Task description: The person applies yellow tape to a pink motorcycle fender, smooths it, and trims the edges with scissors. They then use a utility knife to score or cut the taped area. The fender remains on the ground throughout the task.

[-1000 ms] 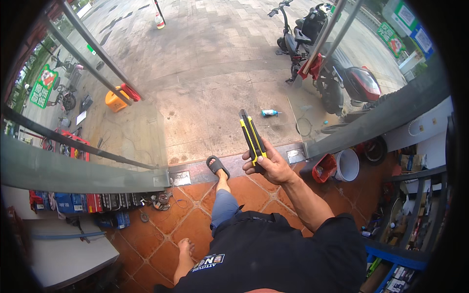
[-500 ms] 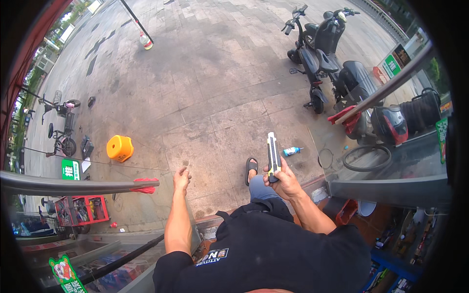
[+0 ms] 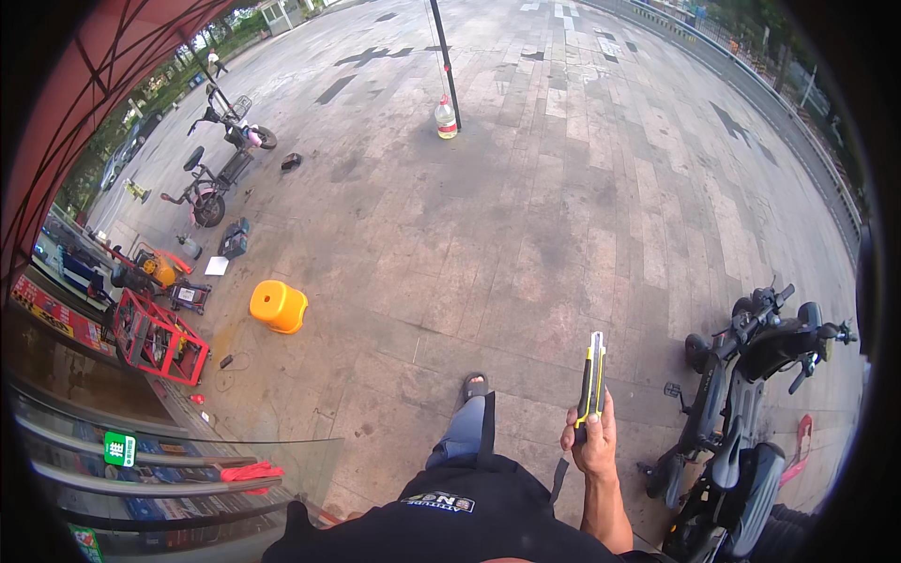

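Observation:
My right hand (image 3: 593,441) is wrapped round a black and yellow utility knife (image 3: 590,380), held upright in front of me with its pale tip pointing away. The blade's state is too small to tell. My left hand does not show; only a sliver of skin appears by the left edge of my black shirt. Below me, one foot in a dark sandal (image 3: 476,386) stands on the paving.
A yellow stool (image 3: 279,306) stands at left, near a red tool cart (image 3: 160,340). Dark electric scooters (image 3: 727,413) are parked at right. Ahead, a liquid-filled bottle (image 3: 446,119) is by a pole. A glass door with a metal handle (image 3: 141,483) is at lower left.
I have moved out of the doorway onto the paving, and the view has turned leftward. My left hand has dropped out of sight. The utility knife stays in my right hand.

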{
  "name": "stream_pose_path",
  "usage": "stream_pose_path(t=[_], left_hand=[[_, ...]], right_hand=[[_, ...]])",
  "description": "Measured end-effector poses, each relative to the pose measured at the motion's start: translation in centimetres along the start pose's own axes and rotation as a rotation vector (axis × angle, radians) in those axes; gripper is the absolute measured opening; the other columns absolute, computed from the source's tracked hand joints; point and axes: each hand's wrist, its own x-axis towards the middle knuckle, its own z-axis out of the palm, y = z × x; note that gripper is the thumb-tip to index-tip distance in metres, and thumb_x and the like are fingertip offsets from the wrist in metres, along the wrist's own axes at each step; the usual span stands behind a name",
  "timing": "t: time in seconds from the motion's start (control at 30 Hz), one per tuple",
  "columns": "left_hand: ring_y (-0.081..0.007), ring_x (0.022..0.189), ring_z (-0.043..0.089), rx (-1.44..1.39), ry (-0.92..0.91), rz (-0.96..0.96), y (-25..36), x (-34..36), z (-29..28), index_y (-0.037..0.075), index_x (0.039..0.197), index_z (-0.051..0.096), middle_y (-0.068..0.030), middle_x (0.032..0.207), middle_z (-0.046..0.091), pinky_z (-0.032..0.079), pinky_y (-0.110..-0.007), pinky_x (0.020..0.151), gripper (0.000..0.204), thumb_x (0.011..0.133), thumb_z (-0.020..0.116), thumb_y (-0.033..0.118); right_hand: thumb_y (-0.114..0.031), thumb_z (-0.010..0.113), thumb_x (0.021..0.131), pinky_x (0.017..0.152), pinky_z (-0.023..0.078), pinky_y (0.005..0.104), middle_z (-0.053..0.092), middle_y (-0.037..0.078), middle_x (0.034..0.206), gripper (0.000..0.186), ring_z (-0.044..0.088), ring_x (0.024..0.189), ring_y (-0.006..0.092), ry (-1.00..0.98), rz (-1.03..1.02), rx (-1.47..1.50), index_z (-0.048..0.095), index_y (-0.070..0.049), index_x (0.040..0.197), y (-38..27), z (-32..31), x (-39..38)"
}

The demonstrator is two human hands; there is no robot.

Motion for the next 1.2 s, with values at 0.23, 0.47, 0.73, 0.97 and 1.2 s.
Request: stream_pose_path(t=[0.23,0.47,0.73,0.97,1.2], left_hand=[[-0.0276,0.062,0.066,0.42,0.124,0.292,37.6,-6.2,7.1,0.0,0.099,0.069,-0.0158,0.075,0.069,0.054,-0.043,0.061,0.03,0.088,0.054,0.023],[-0.0217,0.09,0.068,0.318,-0.082,1.474,97.8,-48.1,32.0,0.001,0.131,0.058,-0.0142,0.114,0.068,0.056,-0.034,0.071,0.047,0.092,0.065,0.025],[-0.0188,0.099,0.065,0.33,-0.688,2.029,111.9,-74.9,58.0,0.001,0.133,0.056,-0.0121,0.12,0.066,0.052,-0.031,0.081,0.043,0.096,0.062,0.022],[-0.0358,0.103,0.064,0.527,0.027,0.578,107.0,-59.7,64.0,0.001,0.138,0.051,-0.0186,0.132,0.059,0.053,-0.044,0.085,0.045,0.099,0.053,0.025],[-0.0371,0.105,0.063,0.783,0.149,0.341,117.1,-63.7,78.5,0.002,0.136,0.052,-0.0186,0.13,0.06,0.053,-0.044,0.083,0.043,0.099,0.052,0.025]], right_hand=[[-0.032,0.051,0.104,0.046,0.045,0.0241,0.058,0.01,0.087,0.056,0.052,0.054,0.0126,0.293,-0.066,0.15,0.026,-0.013,0.15,-3.6,-9.8,21.2],[-0.032,0.051,0.104,0.05,0.045,0.0252,0.06,0.015,0.09,0.058,0.051,0.056,0.0147,0.49,-0.166,0.196,0.024,-0.013,0.152,-13.1,-20.2,34.3],[-0.021,0.043,0.106,0.056,0.047,0.0276,0.061,0.015,0.091,0.048,0.054,0.06,0.015,0.608,-0.409,0.239,0.027,-0.018,0.152,-20.8,-41.0,51.8],[-0.03,0.049,0.105,0.065,0.048,0.0274,0.063,0.012,0.095,0.053,0.058,0.07,0.0139,0.779,-0.457,0.033,0.026,-0.013,0.15,-33.5,-59.7,61.7],[-0.031,0.051,0.105,0.062,0.046,0.0256,0.06,0.01,0.089,0.05,0.053,0.066,0.0119,0.974,-0.547,0.085,0.031,-0.015,0.148,-42.1,-80.8,69.3]])
